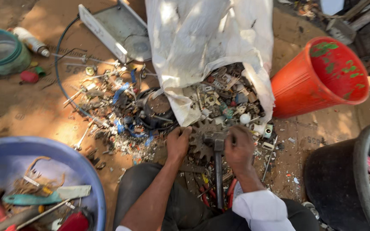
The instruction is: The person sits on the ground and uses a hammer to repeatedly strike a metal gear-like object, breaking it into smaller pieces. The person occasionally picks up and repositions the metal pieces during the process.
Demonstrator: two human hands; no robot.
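A rusty toothed metal gear [202, 139] is clasped at its edge by the left hand [178, 143]; the right hand [239, 147] is clenched near a dark steel hammer [218, 164].

A white, creased sack [206, 47] is seen beside an orange-red bucket [317, 77] whose inside is flecked with green. A blue basin [9, 158] is shown at the lower left, with a teal-handled tool [33, 199] and red pieces in it. A pale green bowl [1, 51] is set on brown earth. A dark, rust-brown gear [202, 137] and a black tub [343, 179] are seen, and a white sleeve [262, 209] over dark grey trousers [180, 205].
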